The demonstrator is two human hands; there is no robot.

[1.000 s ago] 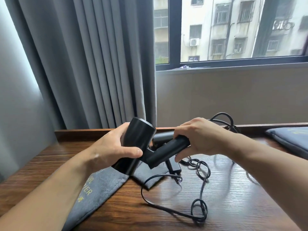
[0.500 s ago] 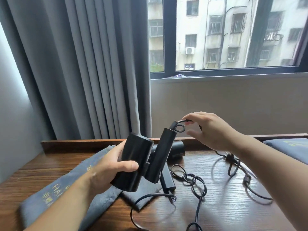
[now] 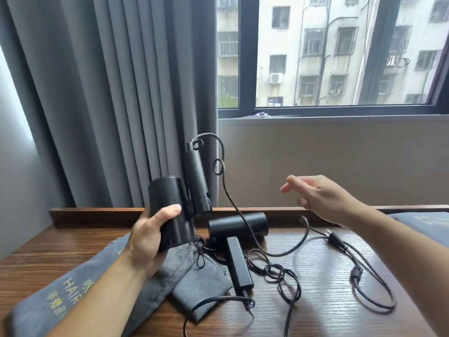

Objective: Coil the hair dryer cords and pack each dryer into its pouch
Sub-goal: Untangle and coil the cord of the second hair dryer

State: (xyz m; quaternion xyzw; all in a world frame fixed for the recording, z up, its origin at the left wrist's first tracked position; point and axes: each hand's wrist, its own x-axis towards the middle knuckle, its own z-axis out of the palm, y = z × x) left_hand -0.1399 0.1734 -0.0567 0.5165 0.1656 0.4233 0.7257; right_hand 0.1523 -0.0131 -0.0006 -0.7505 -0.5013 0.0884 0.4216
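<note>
**Risk first.** The cord (image 3: 228, 198) leaves the tip of the upturned handle, arcs above the gripping fingers (image 3: 167, 211) and drops across the second dryer (image 3: 238, 226) lying on the table (image 3: 328, 317) below them. Beyond that it runs toward a knot of loops (image 3: 283, 276) and a plug (image 3: 336, 238), lower than the free hand. Winding from here would likely drag the cable over the second dryer, shifting it or snagging its own lead. Which loop belongs to which dryer cannot be told, so the two cords may well end up coiled together. A one-handed hold on a smooth barrel could also slip if the cable catches.

**The hands.** The left hand (image 3: 145, 239) grips the barrel of a black hair dryer (image 3: 170, 207). The thumb is pressed across the front and the other fingers wrap behind it, out of sight. The right hand (image 3: 323, 198) hangs in mid-air, blurred, its fingers (image 3: 301, 182) straight and loosely spread, holding and touching nothing. The hanging cord lies off to the left of those fingertips, well apart from them.

A grey pouch (image 3: 201, 283) lies flat on the table directly under the left hand, its mouth near the barrel's lower end.
</note>
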